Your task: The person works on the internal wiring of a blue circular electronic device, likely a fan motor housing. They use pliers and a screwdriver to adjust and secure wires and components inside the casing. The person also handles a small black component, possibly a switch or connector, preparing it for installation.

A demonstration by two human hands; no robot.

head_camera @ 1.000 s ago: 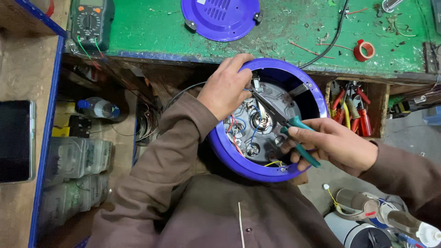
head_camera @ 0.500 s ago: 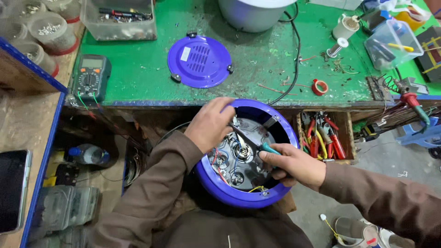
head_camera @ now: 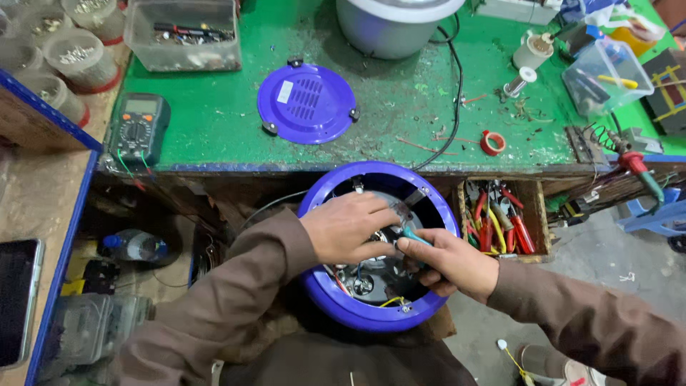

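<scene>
Purple round plastic appliance housing (head_camera: 379, 314) sits in the lap below the green counter (head_camera: 214, 114): probably rigid, light, grippable by the rim. Left hand (head_camera: 346, 229) rests loosely curled on its wiring; right hand (head_camera: 446, 261) pinches a teal-handled tool (head_camera: 414, 236).

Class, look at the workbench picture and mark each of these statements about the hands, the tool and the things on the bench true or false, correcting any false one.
1. Both hands reach into the open purple round appliance housing. True.
2. The right hand holds a teal-handled tool. True.
3. The purple round cover plate is fitted on the housing. False: it lies apart on the green bench top.
4. The multimeter is in the left hand. False: it sits at the bench's left edge; the left hand is inside the housing.
5. A red tape roll lies on the bench top. True.
6. The wooden tool tray holds only jars. False: it holds red- and yellow-handled hand tools.
</scene>
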